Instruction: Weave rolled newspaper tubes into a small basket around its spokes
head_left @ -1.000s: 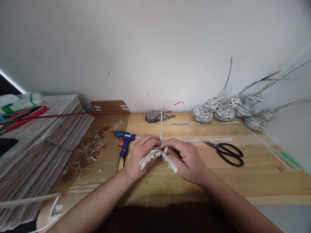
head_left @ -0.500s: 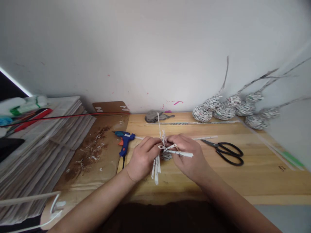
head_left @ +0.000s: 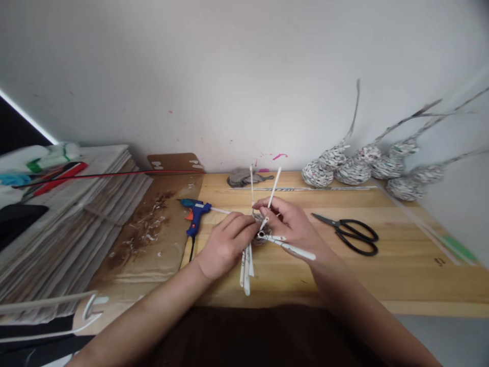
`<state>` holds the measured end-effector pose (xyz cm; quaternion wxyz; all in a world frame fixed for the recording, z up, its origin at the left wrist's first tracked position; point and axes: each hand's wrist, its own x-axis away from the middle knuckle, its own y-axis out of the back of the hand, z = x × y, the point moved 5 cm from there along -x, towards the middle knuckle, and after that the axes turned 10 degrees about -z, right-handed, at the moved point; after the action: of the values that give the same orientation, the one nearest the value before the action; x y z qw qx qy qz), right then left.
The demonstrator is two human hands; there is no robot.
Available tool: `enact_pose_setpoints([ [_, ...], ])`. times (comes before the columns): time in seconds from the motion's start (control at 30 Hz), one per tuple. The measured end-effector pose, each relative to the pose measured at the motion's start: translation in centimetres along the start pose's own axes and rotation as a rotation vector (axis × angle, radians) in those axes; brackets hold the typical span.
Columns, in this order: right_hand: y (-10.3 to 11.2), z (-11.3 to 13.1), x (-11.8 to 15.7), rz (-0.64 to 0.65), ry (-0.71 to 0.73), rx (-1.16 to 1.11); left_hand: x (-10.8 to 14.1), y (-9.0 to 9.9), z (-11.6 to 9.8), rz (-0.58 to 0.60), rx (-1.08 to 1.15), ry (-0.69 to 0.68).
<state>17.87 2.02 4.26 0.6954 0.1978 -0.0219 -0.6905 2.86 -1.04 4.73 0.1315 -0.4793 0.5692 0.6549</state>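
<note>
Between my hands is a small woven newspaper piece (head_left: pixel 260 220), partly covered by my fingers. Rolled paper tubes (head_left: pixel 294 250) stick out of it to the right, toward me and upward. My left hand (head_left: pixel 228 243) is closed around its left side, the fingertips resting near the weave. With thumb and forefinger, my right hand (head_left: pixel 293 224) pinches a white paper tube (head_left: pixel 275 186) that slants up and away. Its lower end is hidden among the fingers.
A blue glue gun (head_left: pixel 196 216) lies left of my hands, black-handled scissors (head_left: pixel 349 232) to the right. Finished woven gourds (head_left: pixel 347 168) line the back right. A grey cloth item (head_left: pixel 244 178) and a long thin rod (head_left: pixel 305 189) lie behind. Stacked newspapers (head_left: pixel 103 214) fill the left.
The paper tube that stretched right toward the scissors now points up in my right hand. My right fingers have risen and shifted over the weave; my left hand has barely moved.
</note>
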Motion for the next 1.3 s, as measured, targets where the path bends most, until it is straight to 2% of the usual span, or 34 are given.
enact_pose_setpoints([
  [0.1,-0.2,-0.3,-0.5,0.103,-0.051,-0.155,0.2,-0.1,-0.1,-0.007,0.009,0.008],
  [0.3,-1.0,-1.2,-0.9,0.178,-0.166,-0.388,0.5,-0.1,-0.2,-0.015,0.016,0.067],
  [0.43,-1.4,-1.1,-0.9,0.171,-0.117,-0.479,0.8,-0.1,-0.2,-0.05,0.023,0.144],
  [0.6,-1.7,-0.8,-0.6,0.052,0.03,-0.426,1.3,-0.2,0.3,-0.147,0.033,0.205],
  [0.73,-1.5,-1.1,-0.6,-0.033,0.07,-0.419,1.5,-0.5,1.1,-0.198,-0.024,0.258],
  [1.03,-0.5,0.0,-0.4,0.077,0.096,-0.248,1.2,-0.7,1.7,-0.16,-0.07,0.245],
  [1.3,-0.4,-0.7,-0.7,0.064,0.117,-0.202,0.7,-0.7,2.1,-0.203,-0.025,0.329],
])
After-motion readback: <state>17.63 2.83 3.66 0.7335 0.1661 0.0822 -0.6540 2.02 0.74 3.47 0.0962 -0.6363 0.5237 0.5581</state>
